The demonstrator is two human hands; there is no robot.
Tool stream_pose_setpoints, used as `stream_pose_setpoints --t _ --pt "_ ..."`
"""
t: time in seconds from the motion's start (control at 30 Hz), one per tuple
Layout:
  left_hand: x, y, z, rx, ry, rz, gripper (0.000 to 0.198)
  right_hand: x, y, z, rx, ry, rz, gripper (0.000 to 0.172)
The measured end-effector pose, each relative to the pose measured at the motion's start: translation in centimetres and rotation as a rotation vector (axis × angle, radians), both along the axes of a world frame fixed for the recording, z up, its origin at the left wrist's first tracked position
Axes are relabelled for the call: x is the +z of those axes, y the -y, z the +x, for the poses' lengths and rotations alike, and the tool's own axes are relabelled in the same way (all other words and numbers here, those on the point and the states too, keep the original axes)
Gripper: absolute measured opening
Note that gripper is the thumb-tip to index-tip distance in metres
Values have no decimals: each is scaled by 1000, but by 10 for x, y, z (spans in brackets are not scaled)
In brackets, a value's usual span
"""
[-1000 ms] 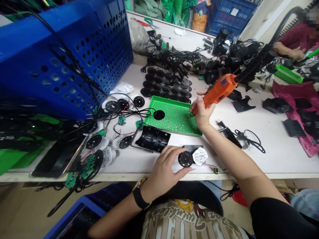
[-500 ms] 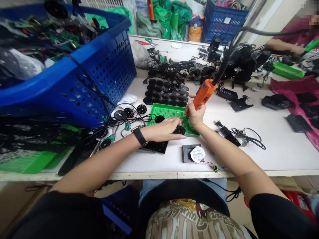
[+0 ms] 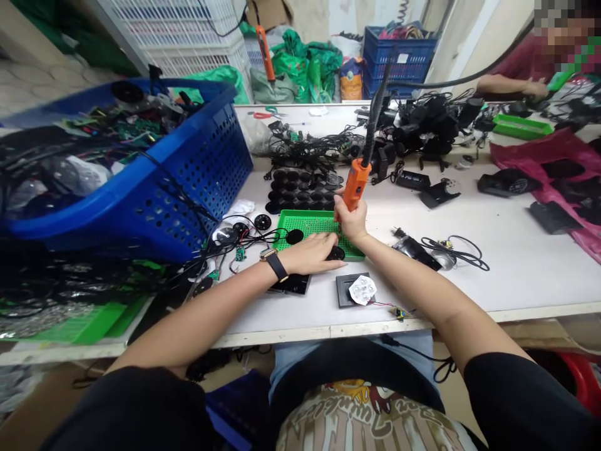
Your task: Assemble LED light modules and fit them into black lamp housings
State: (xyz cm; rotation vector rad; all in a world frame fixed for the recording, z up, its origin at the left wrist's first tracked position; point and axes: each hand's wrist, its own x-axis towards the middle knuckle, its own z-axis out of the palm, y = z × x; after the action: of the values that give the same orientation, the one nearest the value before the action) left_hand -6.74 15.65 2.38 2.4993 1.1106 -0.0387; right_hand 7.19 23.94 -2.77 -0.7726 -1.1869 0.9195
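Note:
My right hand is wrapped round an orange electric screwdriver, held almost upright with its black cord rising from the top. Its tip points down beside the fingers of my left hand, over a green perforated tray. Between the fingers and thumb of my left hand is a black round part, partly covered by the hand. Another black disc lies in the tray, along with small bits too tiny to name. A grey block with a white LED board on it sits nearer the table edge.
A large blue basket full of circuit boards stands at the left. Rows of black round parts lie behind the tray, near tangled cables. Black housings lie at the right. Another person's hand shows at the far right.
My view has shifted, so the table sits lower in the picture. The screwdriver stands more upright and nearer my left hand. My left hand stays over the black round part.

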Motion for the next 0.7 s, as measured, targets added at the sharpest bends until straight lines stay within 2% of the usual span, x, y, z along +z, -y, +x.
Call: stream_pose_setpoints --t 0.23,0.4,0.57,0.7 --pt "-16 -8 12 28 44 -19 60 1 -1 -1 17 4 -8 57" --pt "-10 -10 0 40 91 -119 57 2 -1 -1 24 0 -5 58" --pt "-3 -21 -17 114 126 -104 53 4 -1 -1 49 -19 -7 59" --pt "-10 -40 -14 28 147 -169 46 3 1 0 62 -24 -9 61"
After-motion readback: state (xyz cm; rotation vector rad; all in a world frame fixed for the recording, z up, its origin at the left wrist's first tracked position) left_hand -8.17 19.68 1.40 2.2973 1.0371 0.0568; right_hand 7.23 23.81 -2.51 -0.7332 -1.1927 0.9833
